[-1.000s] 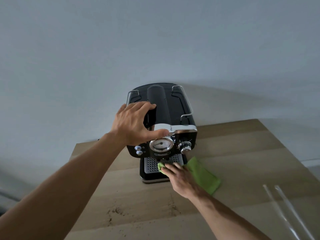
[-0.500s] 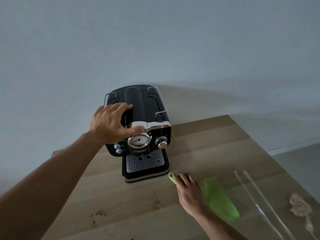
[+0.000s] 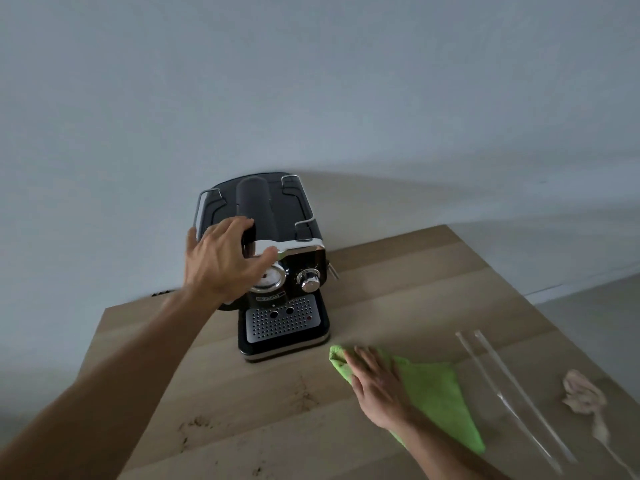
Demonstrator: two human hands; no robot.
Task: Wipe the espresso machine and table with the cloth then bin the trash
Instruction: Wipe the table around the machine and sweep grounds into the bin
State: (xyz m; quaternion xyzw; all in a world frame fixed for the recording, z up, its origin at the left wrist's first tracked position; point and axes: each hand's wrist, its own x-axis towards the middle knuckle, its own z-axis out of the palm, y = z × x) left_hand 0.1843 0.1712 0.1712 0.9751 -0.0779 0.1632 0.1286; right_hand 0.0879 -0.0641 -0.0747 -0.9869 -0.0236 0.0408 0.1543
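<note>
In the head view, the espresso machine stood at the middle of the frame, on the far part of the wooden worktop and close to the wall. The left hand gripped its top front corner, fingers curled over the top and the thumb on the chrome band. Just right of the machine's base, the right hand pressed the green cloth flat on the worktop with straight fingers; the cloth trailed toward the lower right.

Dark crumbs lay at the lower left, not yet wiped. Two clear plastic tubes and a crumpled tissue lay at the right, near the cloth.

I think the table wipe was only at its beginning. A wide stroke to the right could catch the tubes, which look light and round, and roll them off the edge. A fast stroke over the crumbs could push them to the floor rather than collect them. The cloth could also bunch under the flat palm.
</note>
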